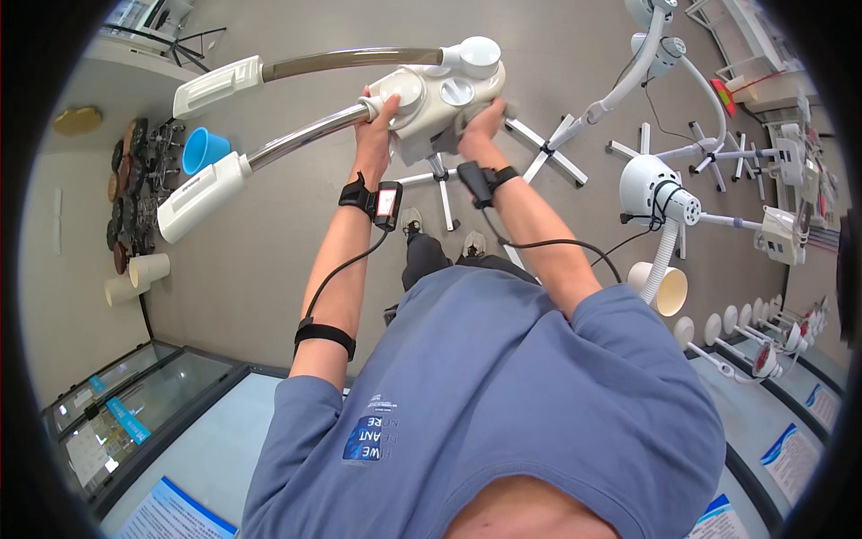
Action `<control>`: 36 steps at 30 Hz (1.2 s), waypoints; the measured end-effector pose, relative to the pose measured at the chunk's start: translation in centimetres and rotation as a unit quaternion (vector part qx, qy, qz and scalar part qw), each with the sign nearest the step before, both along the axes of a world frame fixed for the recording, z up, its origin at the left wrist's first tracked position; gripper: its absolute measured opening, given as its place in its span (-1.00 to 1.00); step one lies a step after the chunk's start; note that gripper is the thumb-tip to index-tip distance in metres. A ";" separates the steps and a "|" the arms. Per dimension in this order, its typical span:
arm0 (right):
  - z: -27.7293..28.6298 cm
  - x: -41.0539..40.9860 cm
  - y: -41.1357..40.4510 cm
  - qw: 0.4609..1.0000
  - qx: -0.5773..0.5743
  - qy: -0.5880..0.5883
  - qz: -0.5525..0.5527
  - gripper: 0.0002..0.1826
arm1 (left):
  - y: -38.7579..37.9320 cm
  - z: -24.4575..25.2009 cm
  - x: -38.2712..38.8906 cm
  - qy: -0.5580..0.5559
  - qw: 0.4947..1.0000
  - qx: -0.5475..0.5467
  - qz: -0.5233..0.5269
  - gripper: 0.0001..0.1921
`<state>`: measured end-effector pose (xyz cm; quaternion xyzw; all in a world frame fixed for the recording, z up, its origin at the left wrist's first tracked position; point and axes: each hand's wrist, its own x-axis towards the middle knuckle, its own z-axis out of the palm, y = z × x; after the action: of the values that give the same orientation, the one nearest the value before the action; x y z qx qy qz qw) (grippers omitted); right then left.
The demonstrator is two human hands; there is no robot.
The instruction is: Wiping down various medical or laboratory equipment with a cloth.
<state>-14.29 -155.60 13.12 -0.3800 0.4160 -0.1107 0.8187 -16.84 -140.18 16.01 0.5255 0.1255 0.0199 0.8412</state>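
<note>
Before me stands a cream-white wheeled appliance (441,101) with a round dial on top and two curved arms. Each arm ends in a long white head, one (219,87) farther off and one (204,197) nearer me. My left hand (375,138) grips the joint at the base of the nearer chrome arm (306,137), its thumb against the round cap (402,91). At the right side of the housing, my right hand (483,127) is curled around what looks like a grey cloth (465,120), pressed to the surface. Blur hides part of its fingers.
A blue bucket (205,151) and stacked round stools (128,182) are at the left. White lamp-like heads (656,192) on wheeled stands crowd the right, their star bases (549,151) spread over the floor. A cream bin (658,288) lies by my right side; glass cases (222,431) are behind me.
</note>
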 end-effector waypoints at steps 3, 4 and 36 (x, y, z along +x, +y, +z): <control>-0.1 -2.1 4.7 0.997 0.035 0.066 -0.013 -0.26 | 0.1 -0.2 -0.1 -0.003 1.000 -0.004 0.000 -0.18; 0.0 -3.0 5.9 0.997 0.042 0.058 0.002 -0.26 | 0.2 -0.3 -0.1 -0.007 1.000 0.006 0.006 -0.18; 0.8 -1.7 2.6 0.833 -0.520 -0.176 0.067 -0.33 | -0.7 1.2 -0.1 -0.016 1.000 -0.019 -0.002 -0.32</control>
<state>-16.00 -153.00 13.93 -0.7505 0.1192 -0.3211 0.5651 -16.95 -140.86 17.17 0.5096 0.1114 0.0238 0.8528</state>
